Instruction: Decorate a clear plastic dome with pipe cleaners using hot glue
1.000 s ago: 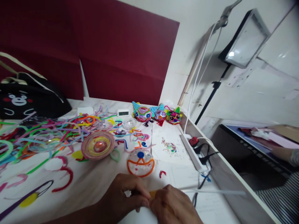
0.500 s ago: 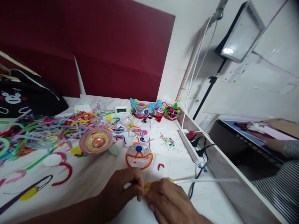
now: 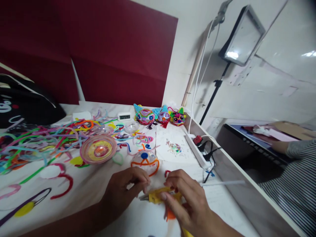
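Observation:
My right hand (image 3: 189, 199) is closed round a yellow hot glue gun (image 3: 155, 195) with an orange trigger. Its metal nozzle points left, and a long pale glue stick (image 3: 223, 183) juts out at the back. Close to the nozzle, my left hand (image 3: 125, 187) is pinched at thumb and forefinger; whatever lies between those fingertips is too small to make out. Just beyond my hands sits a clear plastic dome (image 3: 145, 167) with an orange pipe-cleaner outline and a blue coiled disc. A short red pipe-cleaner piece (image 3: 167, 172) shows partly behind my right fingers.
Tangled pipe cleaners (image 3: 49, 141) cover the left, beside a pink and yellow coiled dish (image 3: 98, 149). Three decorated animal heads (image 3: 146, 117) line the back near a small digital clock (image 3: 124, 116). A power strip (image 3: 197, 151) lies along the right board. Another person's striped sleeve (image 3: 293, 174) is at right.
My right hand has lifted and turned, exposing the glue gun's body, nozzle and orange trigger. My left fingers stay pinched, slightly further from the right hand. The whole view has shifted a little.

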`<state>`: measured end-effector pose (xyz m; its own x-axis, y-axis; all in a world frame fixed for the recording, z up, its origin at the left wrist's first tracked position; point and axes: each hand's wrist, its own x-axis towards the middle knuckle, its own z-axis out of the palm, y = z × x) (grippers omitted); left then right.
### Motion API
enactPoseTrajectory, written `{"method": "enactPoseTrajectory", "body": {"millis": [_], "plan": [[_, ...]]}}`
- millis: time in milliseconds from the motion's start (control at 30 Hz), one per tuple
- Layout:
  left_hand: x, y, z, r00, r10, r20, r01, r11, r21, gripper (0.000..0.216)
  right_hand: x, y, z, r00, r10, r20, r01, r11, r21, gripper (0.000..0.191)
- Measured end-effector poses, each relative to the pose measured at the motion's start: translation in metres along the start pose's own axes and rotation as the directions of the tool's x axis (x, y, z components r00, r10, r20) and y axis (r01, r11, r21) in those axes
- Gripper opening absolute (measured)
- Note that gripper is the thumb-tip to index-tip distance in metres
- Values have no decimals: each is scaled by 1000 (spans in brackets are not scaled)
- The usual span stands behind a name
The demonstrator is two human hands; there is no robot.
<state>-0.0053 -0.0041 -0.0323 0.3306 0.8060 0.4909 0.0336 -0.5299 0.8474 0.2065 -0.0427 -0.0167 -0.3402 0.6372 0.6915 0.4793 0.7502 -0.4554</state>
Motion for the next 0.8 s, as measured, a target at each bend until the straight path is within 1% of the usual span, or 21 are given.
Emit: {"method": "enactPoseTrajectory", "body": {"millis": [67,100,200,267,400,500,567,600,700,800], "plan": [[3,-1,-2,998,33,-48,-29,996,82,14,-1,3,0,1000,5,-11,-5,1000,-17,9],[4,-2,-3,997,30,-78,-21,992,121,12,-1,5,0,1000,0,-11,0,1000,-27,8],[9,-8,-7,980,-29,-196,66,980,185,11,-2,10,0,1000,-1,5,1,998,-55,8],[14,-12,-10,961,-65,-270,116,977,179,15,-1,14,-2,1000,11,11,-10,998,-68,9],[26,-14,-19,919,-122,-375,185,973,136,18,2,24,-8,999,52,-14,-54,992,-115,11],[33,-16,-23,881,-156,-446,207,976,69,21,4,28,-11,998,54,-34,-58,989,-134,10],[35,-19,-25,873,-161,-460,195,981,26,23,5,29,-12,998,48,-38,-53,989,-136,10],[35,-21,-25,877,-160,-452,186,982,13,23,5,30,-12,998,50,-37,-55,989,-137,11],[34,-27,-24,905,-133,-404,150,989,9,19,5,31,-11,996,83,-23,-85,987,-134,13],[32,-33,-24,923,-68,-380,81,997,17,15,4,34,-10,994,110,-8,-110,984,-136,14]]}}
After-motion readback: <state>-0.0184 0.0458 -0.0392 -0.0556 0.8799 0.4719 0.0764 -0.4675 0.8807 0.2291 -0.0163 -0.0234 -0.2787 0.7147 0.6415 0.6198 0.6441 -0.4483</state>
